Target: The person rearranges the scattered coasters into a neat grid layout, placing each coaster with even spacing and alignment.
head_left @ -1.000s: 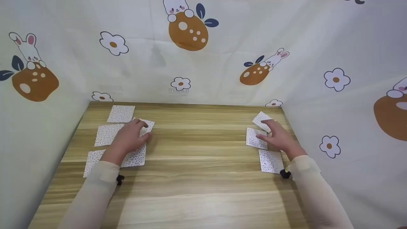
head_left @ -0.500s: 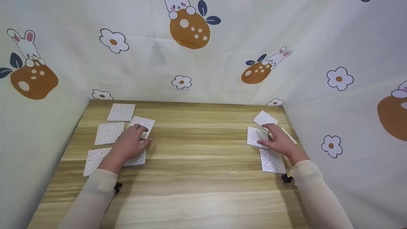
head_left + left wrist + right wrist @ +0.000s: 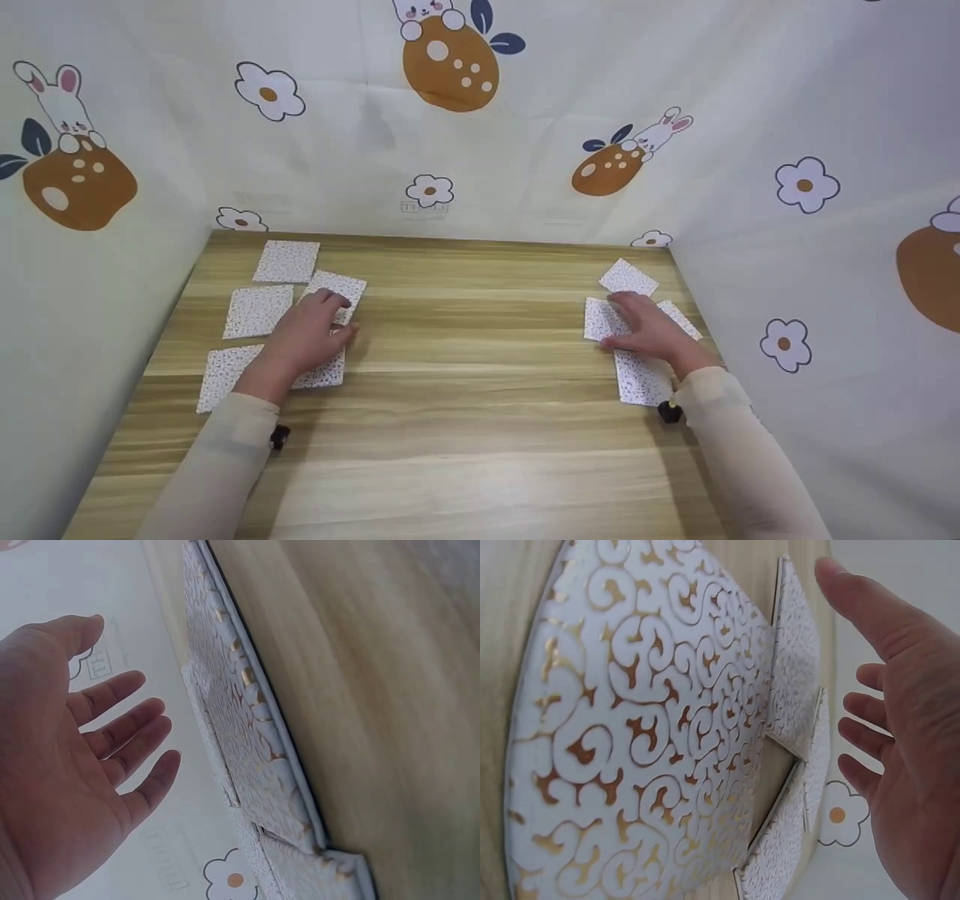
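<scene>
Flat, square, coaster-like pieces, white with a gold scroll pattern, lie in two groups. My left hand (image 3: 304, 341), fingers relaxed and spread, hovers above the left group. Beneath it, a tilted piece (image 3: 337, 285) and a nearer piece (image 3: 324, 376) are partly covered. In the left wrist view, a gap separates the fingers from the patterned piece (image 3: 236, 705). Over the right group my right hand (image 3: 651, 328) hovers with thumb and fingers apart, holding nothing. It partly covers a left piece (image 3: 600, 321) and a nearer piece (image 3: 641, 379); a back piece (image 3: 628, 277) shows beyond the fingers.
Along the table's left side are a back piece (image 3: 287, 261), a middle piece (image 3: 257, 311) and a near piece (image 3: 225, 375). Another piece (image 3: 679, 319) sits by the right edge. Printed cloth (image 3: 337, 150) walls the wooden table (image 3: 465, 390) behind and at both sides.
My right hand has shifted slightly left and nearer, baring the back piece and part of the piece by the right edge. The left hand stays nearly in place.
</scene>
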`<state>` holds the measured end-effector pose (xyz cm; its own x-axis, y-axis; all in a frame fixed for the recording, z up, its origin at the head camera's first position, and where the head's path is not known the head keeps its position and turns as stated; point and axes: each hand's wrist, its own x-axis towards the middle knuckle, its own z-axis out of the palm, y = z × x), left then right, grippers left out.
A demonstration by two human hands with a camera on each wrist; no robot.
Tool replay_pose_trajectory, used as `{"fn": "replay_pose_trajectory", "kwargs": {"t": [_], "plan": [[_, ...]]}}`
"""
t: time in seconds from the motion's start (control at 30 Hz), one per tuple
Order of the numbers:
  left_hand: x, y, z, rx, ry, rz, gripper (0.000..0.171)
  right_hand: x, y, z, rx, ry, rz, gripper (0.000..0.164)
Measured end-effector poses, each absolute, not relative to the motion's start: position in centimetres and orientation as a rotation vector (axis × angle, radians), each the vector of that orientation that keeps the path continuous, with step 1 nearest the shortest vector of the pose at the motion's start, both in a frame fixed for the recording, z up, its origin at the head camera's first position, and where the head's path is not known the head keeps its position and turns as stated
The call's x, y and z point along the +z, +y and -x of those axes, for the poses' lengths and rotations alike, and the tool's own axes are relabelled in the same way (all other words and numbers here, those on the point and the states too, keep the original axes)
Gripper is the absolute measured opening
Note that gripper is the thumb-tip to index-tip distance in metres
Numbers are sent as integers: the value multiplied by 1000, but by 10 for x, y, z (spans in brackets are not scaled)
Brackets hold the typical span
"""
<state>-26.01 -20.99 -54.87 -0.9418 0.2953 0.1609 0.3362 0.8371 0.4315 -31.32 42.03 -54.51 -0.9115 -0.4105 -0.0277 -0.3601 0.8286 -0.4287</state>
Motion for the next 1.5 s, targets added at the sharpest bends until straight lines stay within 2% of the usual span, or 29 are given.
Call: {"fn": "replay_pose_trajectory", "kwargs": {"t": [0.17,0.43,0.7,1.13,1.5], "plan": [[-549,-210,262,-704,-2939,500,45,-550,422,318,-563,2850,570,104],[-549,-209,264,-722,-2937,499,44,-562,428,320,-617,2878,599,91],[-551,-208,264,-725,-2955,492,43,-569,426,319,-671,2914,594,89],[-549,-207,266,-740,-2938,510,43,-565,417,321,-666,2970,664,85],[-550,-209,264,-732,-2960,497,43,-549,389,344,-631,2911,727,90]]}}
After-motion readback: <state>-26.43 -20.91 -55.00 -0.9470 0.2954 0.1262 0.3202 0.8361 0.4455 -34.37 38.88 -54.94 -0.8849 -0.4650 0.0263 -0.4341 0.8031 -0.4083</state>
